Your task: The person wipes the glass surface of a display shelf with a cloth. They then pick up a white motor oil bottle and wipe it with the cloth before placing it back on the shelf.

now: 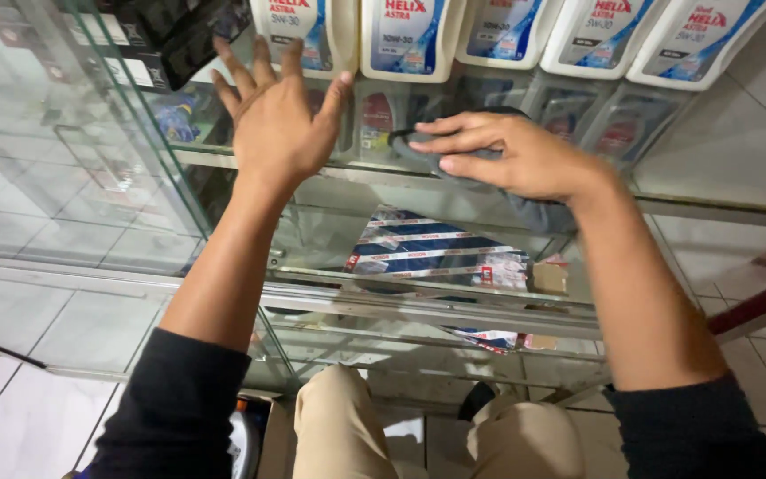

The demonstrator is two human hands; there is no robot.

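Note:
My left hand point(275, 115) lies flat with fingers spread on the glass top point(738, 151) of a display case, holding nothing. My right hand point(511, 155) presses a dark grey cloth point(418, 153) against the same glass, fingers stretched over it; part of the cloth hangs out under my wrist. Just beyond both hands stands a row of white oil jugs point(410, 35) with blue and red labels. Both arms wear dark sleeves pushed up to the elbows.
Inside the case lie blue, white and red striped packets point(436, 248) and a small brown box point(550, 277). A black box point(179, 35) sits at the top left. The case's metal frame point(401, 306) runs across in front of my beige trousers point(339, 426). White floor tiles surround it.

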